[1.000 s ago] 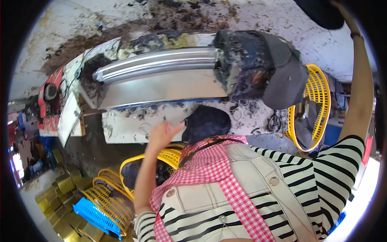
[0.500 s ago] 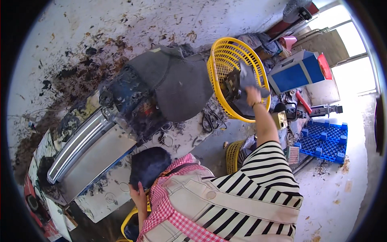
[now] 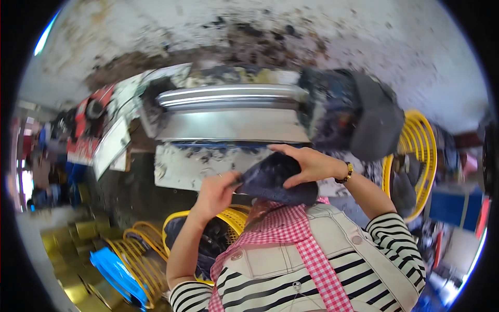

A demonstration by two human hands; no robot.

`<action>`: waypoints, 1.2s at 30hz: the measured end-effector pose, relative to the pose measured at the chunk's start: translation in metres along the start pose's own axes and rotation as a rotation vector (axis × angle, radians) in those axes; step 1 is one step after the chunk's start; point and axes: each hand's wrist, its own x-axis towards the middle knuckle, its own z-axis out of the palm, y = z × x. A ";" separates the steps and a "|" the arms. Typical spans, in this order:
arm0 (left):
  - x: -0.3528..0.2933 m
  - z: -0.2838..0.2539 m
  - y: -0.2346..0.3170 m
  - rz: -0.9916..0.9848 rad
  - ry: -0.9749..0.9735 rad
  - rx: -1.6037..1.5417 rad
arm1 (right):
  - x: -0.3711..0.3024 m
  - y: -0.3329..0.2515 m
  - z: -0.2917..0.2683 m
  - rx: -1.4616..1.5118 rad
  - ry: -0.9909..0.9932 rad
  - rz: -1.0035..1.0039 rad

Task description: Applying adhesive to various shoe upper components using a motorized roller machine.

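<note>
Head view: the stained wall (image 3: 395, 41) fills the upper part of what I see, and in front of it stands a machine with shiny metal rollers (image 3: 234, 94) above a sloping metal plate (image 3: 228, 125). Below that, the pale desk (image 3: 176, 169) is strewn with dark scraps. One yellow basket (image 3: 433, 161) stands to my right with grey pieces inside; another yellow basket (image 3: 235, 221) sits low, near my left forearm. A grey cover (image 3: 377, 125) drapes over the machine's right end.

The dark piece (image 3: 270, 182) is between my hands, just in front of my chest at the near edge of the desk. My left grip (image 3: 214, 193) is pinched on its left end. My right grip (image 3: 317, 165) was inside the right-hand basket half a second ago; now it is back on the dark piece, thumb and forefinger spread, though I can't tell whether it clamps anything. So the work now has both hands together on one piece. Smallest is my bracelet (image 3: 344, 173). I can read no brand, label or writing anywhere.
</note>
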 end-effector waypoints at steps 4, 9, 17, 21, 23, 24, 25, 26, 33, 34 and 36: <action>-0.008 -0.013 -0.026 -0.366 0.513 -0.360 | 0.038 -0.022 0.020 0.086 0.452 -0.214; 0.026 -0.007 -0.065 -0.493 0.510 0.089 | 0.080 -0.031 0.012 -0.622 0.497 0.063; 0.074 0.004 -0.102 -0.538 0.666 0.232 | 0.197 -0.027 -0.019 -1.186 0.985 -0.321; 0.084 0.019 -0.095 -0.406 0.730 0.935 | 0.241 -0.024 -0.056 -1.024 0.721 -0.026; 0.064 0.033 -0.096 -0.358 0.551 0.956 | 0.251 -0.026 -0.059 -1.012 0.583 -0.023; 0.053 0.042 -0.094 -0.298 0.400 0.974 | 0.250 -0.040 -0.062 -0.938 0.405 0.038; 0.055 0.042 -0.082 -0.327 0.328 0.998 | 0.256 -0.040 -0.078 -0.666 0.277 0.189; 0.059 0.045 -0.077 -0.318 0.317 1.030 | 0.268 -0.015 -0.096 -0.503 0.204 0.125; 0.047 0.080 -0.068 -0.154 0.265 0.952 | 0.260 -0.009 -0.159 -0.664 0.061 -0.037; 0.045 0.081 -0.064 -0.089 0.265 0.938 | 0.259 -0.018 -0.164 -0.780 0.127 -0.108; 0.041 0.070 -0.059 -0.106 0.151 0.916 | 0.265 -0.017 -0.171 -1.100 0.305 -0.340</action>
